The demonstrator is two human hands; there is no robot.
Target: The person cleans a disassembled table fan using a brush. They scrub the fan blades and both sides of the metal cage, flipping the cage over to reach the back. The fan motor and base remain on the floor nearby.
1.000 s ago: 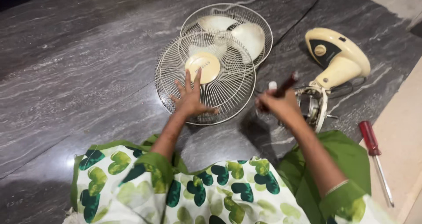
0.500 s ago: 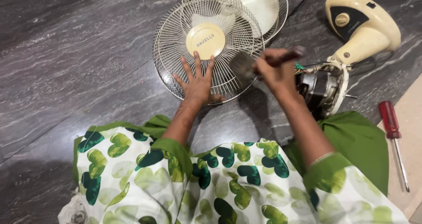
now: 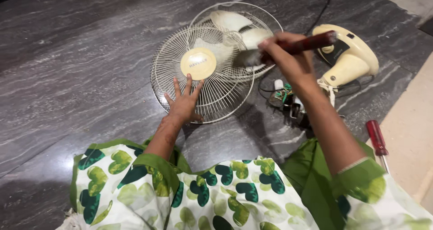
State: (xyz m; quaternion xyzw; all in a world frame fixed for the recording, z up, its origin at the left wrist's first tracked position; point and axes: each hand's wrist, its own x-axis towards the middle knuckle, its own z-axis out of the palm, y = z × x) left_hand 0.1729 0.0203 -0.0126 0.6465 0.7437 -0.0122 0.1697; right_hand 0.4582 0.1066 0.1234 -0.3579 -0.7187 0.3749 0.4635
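Note:
A round wire fan guard [image 3: 168,67] with a cream centre disc lies flat on the dark stone floor. My left hand [image 3: 184,103] presses on its near edge, fingers spread. My right hand [image 3: 286,58] grips a brush with a dark red handle [image 3: 311,43]; the blurred bristles hover over the guard's right side. Behind it lies a second wire guard [image 3: 264,16] holding pale fan blades [image 3: 230,20].
A cream fan housing [image 3: 349,61] lies at the right with its exposed motor and wiring [image 3: 284,97] beside it. A red-handled screwdriver [image 3: 375,137] rests on the lighter floor strip at the far right. A black cord [image 3: 327,4] runs away at the top.
My right hand has swung the brush from beside the motor up and over the right side of the front guard. The left hand stays on the guard's edge. The view has shifted.

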